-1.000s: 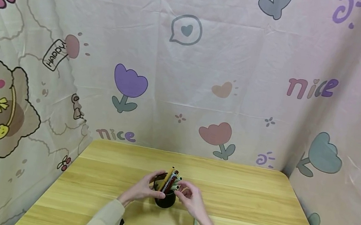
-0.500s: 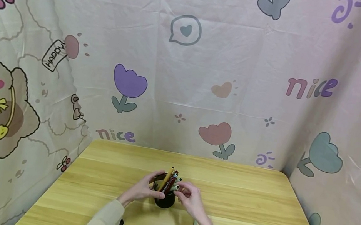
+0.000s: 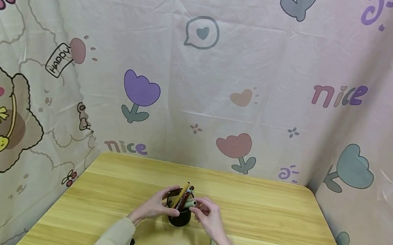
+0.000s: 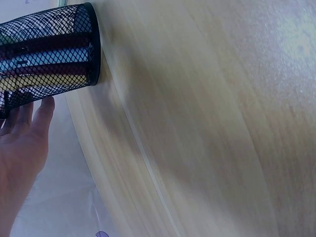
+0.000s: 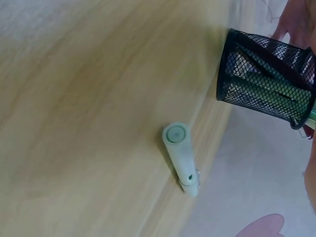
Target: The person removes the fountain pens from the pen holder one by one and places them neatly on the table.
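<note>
A black mesh pen holder stands on the table with several pens in it, among them a yellow one and a dark red one. My left hand grips the holder near its rim from the left, thumb in front; the left wrist view shows its fingers along the mesh. On the other side, my right hand pinches the end of a pale green pen that leans out to the right. The lower part of that pen is inside the holder.
Another pale green pen lies on the wooden table, in front of the holder and partly behind the right forearm in the head view. Patterned cloth hangs behind the table and along both sides.
Two pale green pen ends showed by my right hand earlier; now one shows, slightly further right. The dark red pen has shifted slightly. My left hand and the holder stay in place.
</note>
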Demonstrator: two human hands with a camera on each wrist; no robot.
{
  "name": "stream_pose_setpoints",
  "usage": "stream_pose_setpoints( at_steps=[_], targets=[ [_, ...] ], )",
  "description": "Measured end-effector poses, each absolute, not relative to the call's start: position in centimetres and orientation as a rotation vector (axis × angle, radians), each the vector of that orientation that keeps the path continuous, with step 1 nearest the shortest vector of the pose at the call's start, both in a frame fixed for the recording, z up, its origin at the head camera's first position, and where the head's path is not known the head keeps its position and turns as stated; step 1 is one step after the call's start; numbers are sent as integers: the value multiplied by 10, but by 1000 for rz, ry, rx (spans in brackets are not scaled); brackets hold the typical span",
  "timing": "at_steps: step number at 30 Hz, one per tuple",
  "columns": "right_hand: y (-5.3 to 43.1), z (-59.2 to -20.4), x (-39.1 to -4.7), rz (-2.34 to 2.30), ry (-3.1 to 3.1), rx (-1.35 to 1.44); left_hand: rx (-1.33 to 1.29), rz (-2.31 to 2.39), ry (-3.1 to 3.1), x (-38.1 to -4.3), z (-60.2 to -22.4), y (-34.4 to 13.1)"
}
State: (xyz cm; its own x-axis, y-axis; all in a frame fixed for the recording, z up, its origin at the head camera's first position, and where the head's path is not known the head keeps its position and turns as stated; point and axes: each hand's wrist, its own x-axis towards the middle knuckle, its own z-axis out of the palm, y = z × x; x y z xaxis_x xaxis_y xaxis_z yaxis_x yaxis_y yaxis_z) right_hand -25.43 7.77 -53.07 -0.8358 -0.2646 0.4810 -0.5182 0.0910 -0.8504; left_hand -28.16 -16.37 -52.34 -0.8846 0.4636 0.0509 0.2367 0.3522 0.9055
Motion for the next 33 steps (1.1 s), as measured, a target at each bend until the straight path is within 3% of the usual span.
stream_pose_setpoints(
  at_steps=[33],
  targets=[
    [95,-502,-245,2051,-1853,654,627,1575,2374,-282,-524,-163]
  ],
)
